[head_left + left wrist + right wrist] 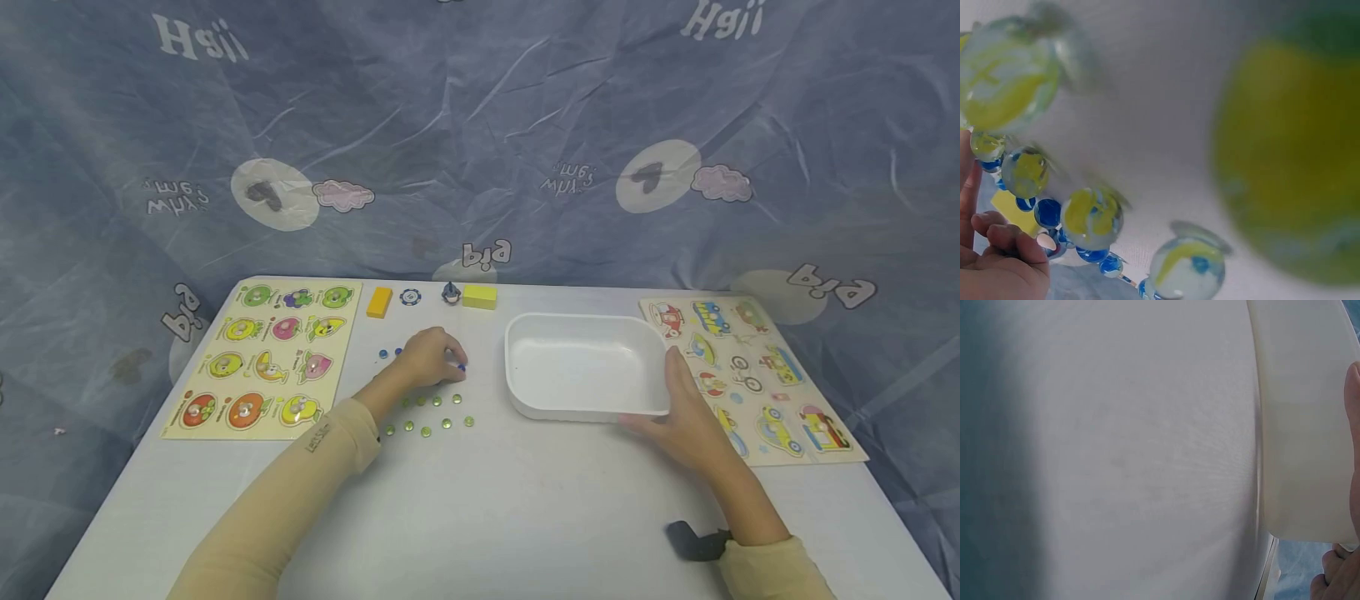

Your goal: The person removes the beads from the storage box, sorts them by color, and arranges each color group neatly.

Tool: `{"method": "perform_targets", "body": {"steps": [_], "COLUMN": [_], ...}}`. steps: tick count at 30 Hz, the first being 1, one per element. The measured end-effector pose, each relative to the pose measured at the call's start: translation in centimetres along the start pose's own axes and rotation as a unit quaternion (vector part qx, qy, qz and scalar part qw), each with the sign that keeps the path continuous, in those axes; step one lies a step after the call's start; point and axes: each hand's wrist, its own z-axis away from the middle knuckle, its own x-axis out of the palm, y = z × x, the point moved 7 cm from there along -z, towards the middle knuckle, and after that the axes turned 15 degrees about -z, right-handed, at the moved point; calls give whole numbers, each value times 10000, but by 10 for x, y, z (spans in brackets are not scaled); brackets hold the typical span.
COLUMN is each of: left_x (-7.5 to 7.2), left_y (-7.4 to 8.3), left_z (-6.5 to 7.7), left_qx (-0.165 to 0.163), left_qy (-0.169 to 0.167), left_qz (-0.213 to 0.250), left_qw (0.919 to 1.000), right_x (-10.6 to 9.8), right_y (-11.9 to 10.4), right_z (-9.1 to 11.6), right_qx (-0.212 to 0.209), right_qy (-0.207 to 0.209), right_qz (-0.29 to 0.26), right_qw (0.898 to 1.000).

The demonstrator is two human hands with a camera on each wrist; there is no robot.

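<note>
My left hand (426,358) reaches over the marbles left of centre, pinching a blue marble (461,367) between thumb and fingertips. Blue marbles (383,354) lie just behind that hand, partly hidden by it. In front of it are several green-yellow marbles (426,432) in loose rows; the left wrist view shows clear glass marbles (1092,219) with yellow swirls close up. At the right, a white plastic tub (585,415) stands on the table with nothing inside. My right hand (686,421) grips its near right corner, thumb along the front wall (1307,456) and fingers at the right side.
A fruit puzzle board (341,383) lies at the left and a vehicle puzzle board (802,392) at the right, beside the tub. Along the back sit an orange block (379,302), a patterned round chip (410,297), a small dark figurine (451,293) and a yellow block (479,297).
</note>
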Motion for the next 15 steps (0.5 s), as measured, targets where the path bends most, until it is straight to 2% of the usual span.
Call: {"method": "perform_targets", "body": {"steps": [3, 6, 11, 15], "left_x": [-3, -12, -33, -52], "left_y": [0, 2, 9, 16], "left_z": [2, 5, 16, 37], "left_qx": [-2, 129, 491, 578], "left_qy": [-9, 138, 692, 1225], "left_qz": [193, 333, 341, 341], "left_qw": [9998, 9993, 9958, 9902], "right_x": [0, 0, -1, -5], "right_y": [1, 2, 2, -3], "right_z": [0, 0, 0, 1], "right_qx": [20, 50, 79, -108], "right_qy": [26, 21, -39, 121], "right_qz": [29, 53, 158, 277], "right_qw": [10000, 10000, 9998, 9995]}}
